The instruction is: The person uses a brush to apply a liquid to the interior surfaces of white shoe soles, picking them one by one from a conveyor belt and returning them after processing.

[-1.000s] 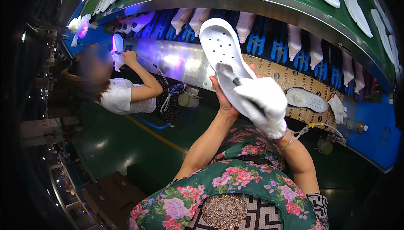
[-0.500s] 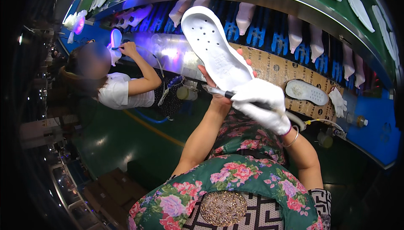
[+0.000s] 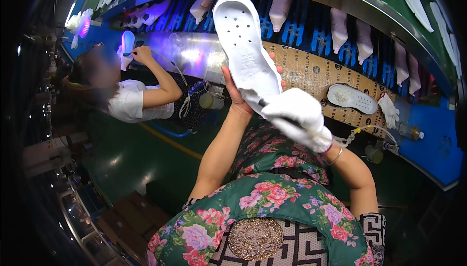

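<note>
My bare left hand (image 3: 234, 91) grips a white shoe sole (image 3: 238, 32) from below, its fingers wrapped around both edges. The sole is tilted up, with its inner side and several small holes in the toe part facing me. My right hand (image 3: 296, 115), in a white glove, is closed around a brush-like tool with a dark handle (image 3: 263, 103). The tool's tip is at the heel end of the sole; motion blur hides whether it touches. The glove covers most of the handle.
A second sole (image 3: 352, 98) and a white glove (image 3: 388, 110) lie on brown cardboard (image 3: 304, 71). Pale shoe forms (image 3: 280, 13) hang in blue holders behind. A hose (image 3: 357, 131) runs at right near a bottle (image 3: 411, 132). At left a co-worker (image 3: 141, 98) brushes another sole.
The sole in my left hand has risen slightly. My right hand has moved a little left and the tool's tip has gone from beside the sole to its heel.
</note>
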A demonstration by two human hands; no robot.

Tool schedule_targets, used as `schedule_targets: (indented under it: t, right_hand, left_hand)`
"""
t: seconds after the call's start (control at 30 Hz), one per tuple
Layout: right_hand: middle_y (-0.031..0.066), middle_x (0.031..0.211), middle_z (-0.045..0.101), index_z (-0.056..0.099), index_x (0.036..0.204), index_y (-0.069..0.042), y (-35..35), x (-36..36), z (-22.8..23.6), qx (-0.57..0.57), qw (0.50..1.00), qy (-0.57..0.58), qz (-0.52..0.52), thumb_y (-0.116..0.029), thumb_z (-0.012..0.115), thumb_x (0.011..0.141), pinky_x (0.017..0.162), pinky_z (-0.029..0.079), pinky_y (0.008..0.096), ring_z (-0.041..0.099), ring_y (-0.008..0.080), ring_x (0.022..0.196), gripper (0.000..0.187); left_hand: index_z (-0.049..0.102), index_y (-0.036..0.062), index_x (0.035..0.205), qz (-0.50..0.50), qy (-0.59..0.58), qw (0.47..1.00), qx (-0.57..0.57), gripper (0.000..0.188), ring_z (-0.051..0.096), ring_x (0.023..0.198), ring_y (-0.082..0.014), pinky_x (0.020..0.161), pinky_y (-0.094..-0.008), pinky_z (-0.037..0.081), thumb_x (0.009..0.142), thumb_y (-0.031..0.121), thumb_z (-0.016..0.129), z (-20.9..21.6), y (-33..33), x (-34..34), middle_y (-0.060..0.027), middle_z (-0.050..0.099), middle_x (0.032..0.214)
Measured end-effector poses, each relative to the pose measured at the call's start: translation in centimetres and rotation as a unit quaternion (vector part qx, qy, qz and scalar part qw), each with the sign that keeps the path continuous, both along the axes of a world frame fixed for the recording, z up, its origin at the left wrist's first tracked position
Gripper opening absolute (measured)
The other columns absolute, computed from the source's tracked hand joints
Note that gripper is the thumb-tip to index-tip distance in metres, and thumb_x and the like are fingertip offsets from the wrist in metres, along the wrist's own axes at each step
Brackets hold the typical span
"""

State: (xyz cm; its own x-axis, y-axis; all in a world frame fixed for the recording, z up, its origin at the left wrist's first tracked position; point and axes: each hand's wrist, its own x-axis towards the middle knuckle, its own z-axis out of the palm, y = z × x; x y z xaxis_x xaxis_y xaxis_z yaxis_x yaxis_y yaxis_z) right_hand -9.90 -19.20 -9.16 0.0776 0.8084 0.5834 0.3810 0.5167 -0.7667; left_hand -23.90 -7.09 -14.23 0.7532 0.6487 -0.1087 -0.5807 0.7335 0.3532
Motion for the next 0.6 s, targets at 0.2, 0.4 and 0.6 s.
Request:
schedule_targets:
  t: [0.2, 0.4, 0.6]
  right_hand:
    - [0.007, 0.093, 0.073, 0.076, 0.094, -0.011, 0.1, -0.1, -0.7, -0.11, 0.985, 0.13, 0.028, -0.007, 0.077, 0.078, 0.077, 0.054, 0.0321, 0.07, 0.0216, 0.085, 0.016]
    - [0.0081, 0.091, 0.073, 0.075, 0.091, -0.009, -1.3, -1.3, 0.3, -0.109, 0.982, 0.105, 0.113, -0.003, 0.077, 0.074, 0.076, 0.054, 0.0317, 0.07, 0.0218, 0.084, 0.018]
    - [0.008, 0.093, 0.073, 0.075, 0.092, -0.01, -0.8, -1.0, -0.7, -0.084, 0.995, 0.058, 0.014, -0.006, 0.078, 0.076, 0.075, 0.054, 0.0321, 0.07, 0.0217, 0.084, 0.017]
  left_hand:
    - [0.03, 0.0064, 0.148, -0.071, -0.005, 0.997, 0.034, 0.111, 0.06, 0.106, -0.0437, 0.079, -0.0563, 0.056, 0.072, 0.084, 0.055, 0.4, 1.5, -1.0, -0.022, 0.047, 0.137]
    - [0.033, 0.0116, 0.149, -0.126, 0.016, 0.99, 0.067, 0.107, 0.054, 0.094, -0.0379, 0.076, -0.0495, 0.047, 0.072, 0.081, 0.059, 0.5, 2.3, -1.0, -0.0197, 0.049, 0.131]
    - [0.036, 0.0096, 0.147, -0.183, 0.002, 0.98, 0.076, 0.107, 0.054, 0.092, -0.0381, 0.072, -0.047, 0.047, 0.071, 0.082, 0.058, 1.0, 3.5, -0.4, -0.0227, 0.05, 0.126]
